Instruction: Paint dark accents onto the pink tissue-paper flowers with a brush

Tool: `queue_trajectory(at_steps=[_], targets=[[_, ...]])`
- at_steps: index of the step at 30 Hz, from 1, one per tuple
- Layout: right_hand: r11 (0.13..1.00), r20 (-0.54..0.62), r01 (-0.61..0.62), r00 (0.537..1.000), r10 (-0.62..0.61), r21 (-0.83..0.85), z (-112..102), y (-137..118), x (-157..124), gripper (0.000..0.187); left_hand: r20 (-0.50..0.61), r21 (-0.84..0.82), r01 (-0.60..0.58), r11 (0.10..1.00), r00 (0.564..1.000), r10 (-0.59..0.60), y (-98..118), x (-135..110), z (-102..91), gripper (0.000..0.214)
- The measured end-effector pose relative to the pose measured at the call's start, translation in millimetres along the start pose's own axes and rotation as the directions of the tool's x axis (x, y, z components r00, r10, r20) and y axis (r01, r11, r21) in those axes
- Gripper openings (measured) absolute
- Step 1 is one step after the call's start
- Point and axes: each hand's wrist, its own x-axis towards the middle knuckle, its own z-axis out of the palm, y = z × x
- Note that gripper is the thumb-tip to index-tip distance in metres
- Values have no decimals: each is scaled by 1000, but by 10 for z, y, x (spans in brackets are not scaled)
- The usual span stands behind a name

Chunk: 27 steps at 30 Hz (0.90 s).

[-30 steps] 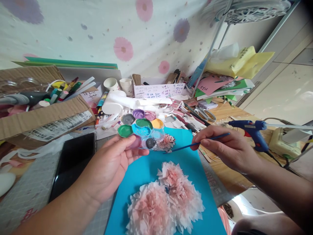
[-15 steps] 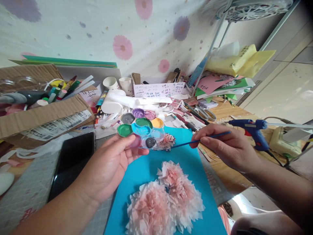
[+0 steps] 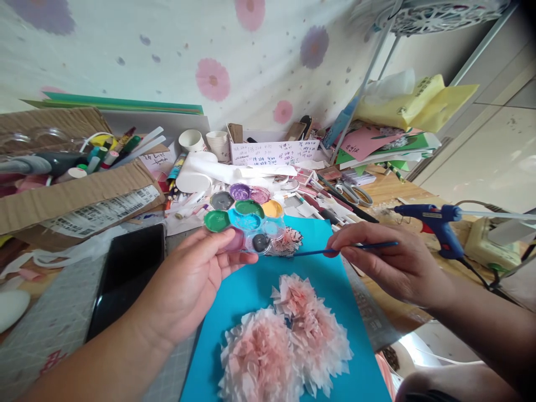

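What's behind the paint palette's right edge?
A dark-edged pink flower, only partly showing, and the blue sheet. The flower's left side is covered by the paint palette, so its full shape can't be seen.

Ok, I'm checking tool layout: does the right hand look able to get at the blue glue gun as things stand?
Probably, yes: the glue gun is close beside the right hand with nothing visible between them, though that hand holds a thin blue brush.

Before me rises a pale wall covering (image 3: 146, 84) printed with pink and purple flowers, softly shadowed; beyond my wooden counter (image 3: 385, 187), at my right, smooth pale panels (image 3: 505, 148) catch faint highlights.
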Motion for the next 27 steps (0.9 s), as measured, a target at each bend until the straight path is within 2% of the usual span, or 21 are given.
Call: queue_trajectory(at_steps=[13, 19, 27], targets=[[999, -15, 38, 999, -38, -2, -19, 143, -91, 13, -13, -3, -4, 1000, 1000, 4, 6, -9, 15, 10], [1000, -28, 26, 999, -26, -1, 1, 83, -55, 12, -17, 4, -2, 1000, 1000, 2, 9, -13, 10, 10], [993, 1, 102, 995, -102, -63, 33, 42, -19, 11, -1, 0, -1, 1000, 1000, 1, 0, -9, -6, 10]])
